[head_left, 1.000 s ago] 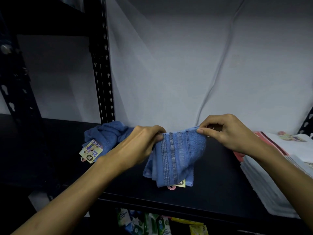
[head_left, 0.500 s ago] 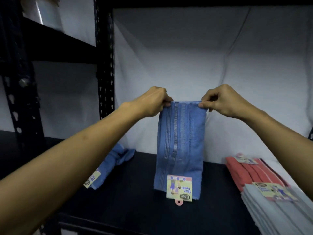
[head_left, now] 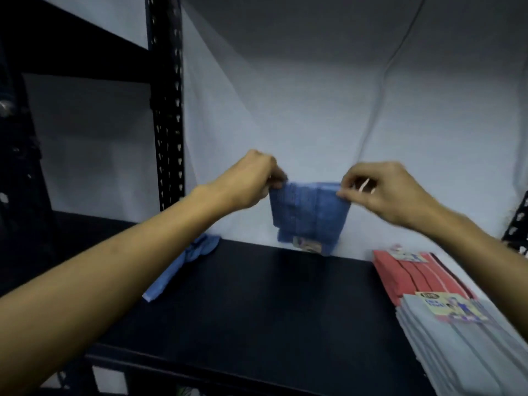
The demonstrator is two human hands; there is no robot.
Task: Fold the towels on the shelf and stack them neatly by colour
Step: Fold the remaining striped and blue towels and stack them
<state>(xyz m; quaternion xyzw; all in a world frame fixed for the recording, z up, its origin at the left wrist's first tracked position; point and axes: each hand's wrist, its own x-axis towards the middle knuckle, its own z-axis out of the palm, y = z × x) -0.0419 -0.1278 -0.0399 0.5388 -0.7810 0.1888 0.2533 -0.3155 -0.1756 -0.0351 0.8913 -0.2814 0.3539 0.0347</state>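
Two hands, blurred blue towel point(head_left: 310, 212)

The held towel point(head_left: 310, 212) is blue with faint darker stripes. Another blue towel point(head_left: 183, 267) lies on the black shelf point(head_left: 257, 310). The red stack point(head_left: 411, 275) has one dark stripe; the stack beside it point(head_left: 457, 347) is grey.

Both bare forearms are stretched forward and raised. The left hand point(head_left: 251, 178) and the right hand point(head_left: 383, 192) are held level, well apart, fingers curled, each pinching a top corner of the blue towel point(head_left: 308, 215).
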